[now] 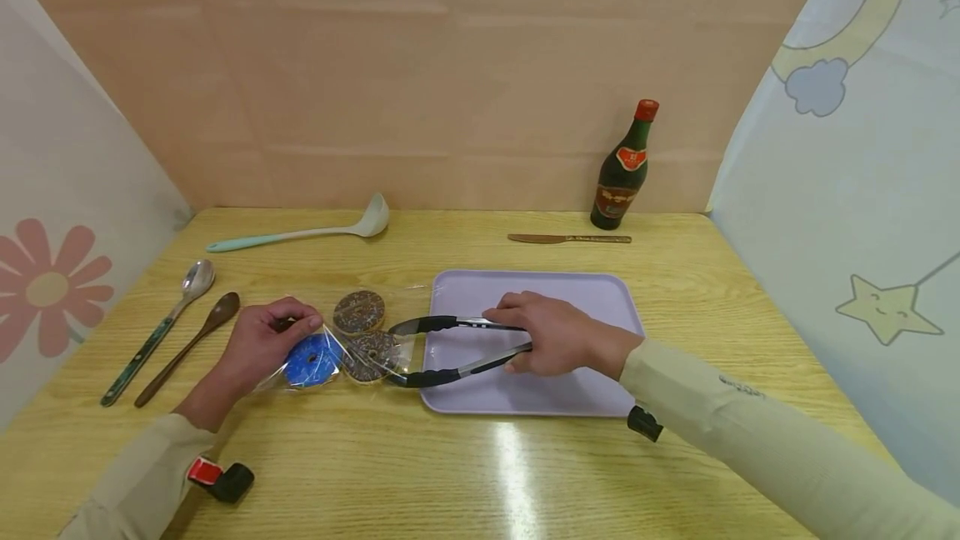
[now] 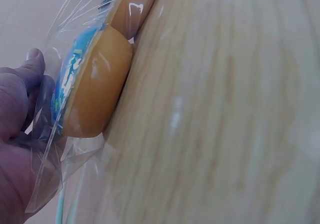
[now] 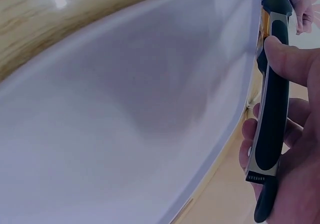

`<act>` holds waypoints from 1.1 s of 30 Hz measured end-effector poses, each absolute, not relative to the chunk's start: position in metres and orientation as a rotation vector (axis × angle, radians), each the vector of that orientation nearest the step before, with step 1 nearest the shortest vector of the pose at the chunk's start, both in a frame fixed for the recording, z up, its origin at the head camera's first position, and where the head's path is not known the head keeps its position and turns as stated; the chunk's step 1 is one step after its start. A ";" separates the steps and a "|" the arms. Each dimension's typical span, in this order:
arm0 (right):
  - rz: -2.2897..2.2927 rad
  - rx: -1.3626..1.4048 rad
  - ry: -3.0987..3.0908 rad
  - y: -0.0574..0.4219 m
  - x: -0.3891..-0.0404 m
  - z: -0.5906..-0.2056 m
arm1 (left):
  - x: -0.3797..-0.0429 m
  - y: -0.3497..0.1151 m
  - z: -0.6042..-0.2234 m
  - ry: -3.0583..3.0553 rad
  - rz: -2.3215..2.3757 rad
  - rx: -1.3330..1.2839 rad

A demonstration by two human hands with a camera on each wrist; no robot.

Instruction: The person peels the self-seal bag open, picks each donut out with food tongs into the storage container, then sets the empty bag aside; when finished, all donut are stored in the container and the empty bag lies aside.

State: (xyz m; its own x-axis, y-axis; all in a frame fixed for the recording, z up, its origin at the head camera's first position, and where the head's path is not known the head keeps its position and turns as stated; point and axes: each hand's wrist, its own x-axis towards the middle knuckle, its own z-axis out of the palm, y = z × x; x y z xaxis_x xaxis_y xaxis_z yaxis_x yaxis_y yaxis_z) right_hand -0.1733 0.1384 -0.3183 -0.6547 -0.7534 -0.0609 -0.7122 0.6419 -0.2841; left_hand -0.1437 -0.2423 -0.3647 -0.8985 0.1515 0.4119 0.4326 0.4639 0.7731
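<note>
In the head view, a clear plastic bag [image 1: 405, 307] lies on the table with a blue-iced toy donut [image 1: 312, 359] and two chocolate-iced ones [image 1: 358, 311] inside. My left hand [image 1: 262, 340] pinches the bag's near left part, beside the blue donut. The left wrist view shows the film stretched over the donut's tan side [image 2: 97, 84]. My right hand [image 1: 553, 332] grips a pair of black-and-silver tongs [image 1: 435, 377] above a lilac tray [image 1: 540, 398]. Spread apart, the tongs' black ends reach left to the bag's opening, near the lower chocolate donut.
Left of the bag lie a green-handled metal spoon [image 1: 150, 348] and a wooden spoon [image 1: 187, 346]. A ladle [image 1: 315, 232] is behind it. At the back right stands a dark bottle [image 1: 622, 173], with a knife [image 1: 570, 238] lying before it. Printed sheets wall the table.
</note>
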 end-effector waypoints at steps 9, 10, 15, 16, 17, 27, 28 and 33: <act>-0.367 -1.191 2.667 0.137 -0.173 -0.321 | -0.143 -0.243 -0.364 -2.438 -1.407 -0.489; -0.367 -1.195 2.670 0.137 -0.173 -0.321 | -0.143 -0.243 -0.364 -2.437 -1.410 -0.489; -0.368 -1.211 2.675 0.136 -0.174 -0.321 | -0.144 -0.244 -0.365 -2.432 -1.431 -0.494; -0.367 -1.211 2.675 0.135 -0.174 -0.322 | -0.144 -0.244 -0.364 -2.432 -1.434 -0.495; -0.364 -1.211 2.674 0.134 -0.174 -0.322 | -0.144 -0.244 -0.365 -2.433 -1.433 -0.498; -0.371 -1.225 2.657 0.130 -0.173 -0.324 | -0.147 -0.249 -0.373 -2.421 -1.460 -0.511; -0.372 -1.226 2.656 0.130 -0.172 -0.324 | -0.149 -0.251 -0.376 -2.420 -1.466 -0.511; -0.417 -1.223 2.659 0.135 -0.170 -0.325 | -0.157 -0.260 -0.389 -2.424 -1.458 -0.508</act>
